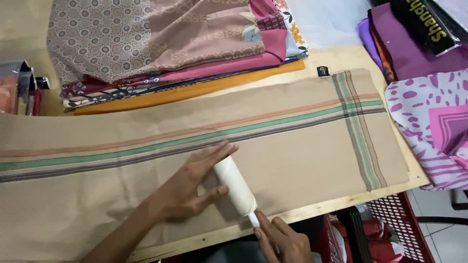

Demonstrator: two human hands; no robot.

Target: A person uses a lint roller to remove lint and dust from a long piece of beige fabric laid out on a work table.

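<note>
A long tan cloth [302, 146] with green, brown and orange stripes lies flat across a wooden table [336, 58]. A white lint roller [235, 185] rests on the cloth near the front edge. My left hand [195, 182] lies flat on the cloth, fingers spread, touching the roller's far side. At the table's front edge my right hand [282, 238] grips the roller's white handle. A small dark label [322, 71] sits at the cloth's far edge.
A stack of folded patterned fabrics [165, 48] lies at the back left. Purple and pink printed fabrics [429, 112] sit at the right. A red perforated basket [390, 229] stands below the table's front right. Shiny packets [19, 87] are at the far left.
</note>
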